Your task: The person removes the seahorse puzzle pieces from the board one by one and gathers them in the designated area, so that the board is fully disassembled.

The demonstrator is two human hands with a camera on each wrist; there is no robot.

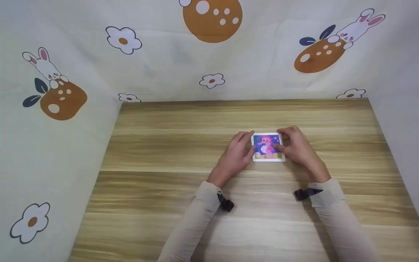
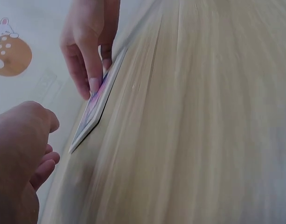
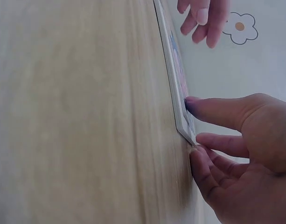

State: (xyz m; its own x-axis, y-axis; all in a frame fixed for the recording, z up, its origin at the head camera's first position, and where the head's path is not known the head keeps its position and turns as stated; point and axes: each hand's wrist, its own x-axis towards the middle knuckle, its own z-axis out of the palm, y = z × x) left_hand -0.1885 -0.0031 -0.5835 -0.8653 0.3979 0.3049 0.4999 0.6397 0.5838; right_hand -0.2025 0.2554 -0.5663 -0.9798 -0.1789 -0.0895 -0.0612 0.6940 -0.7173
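Note:
A small square seahorse picture board (image 1: 264,145) lies on the wooden table, a pink seahorse on blue inside a white frame. My right hand (image 1: 297,146) holds its right side. The thumb (image 3: 217,111) presses on the picture face, and the other fingers bend in at the frame's edge. On the opposite side, my left hand (image 1: 235,153) is beside the frame with loosely bent fingers. In the left wrist view, a gap shows between the left fingers (image 2: 45,168) and the board's near corner.
Pale cloth walls (image 1: 166,65) printed with rabbits, oranges and flowers stand at the back and both sides of the wood-grain table (image 1: 158,203). A black wrist strap (image 1: 225,202) is on the left sleeve and another strap (image 1: 306,194) on the right.

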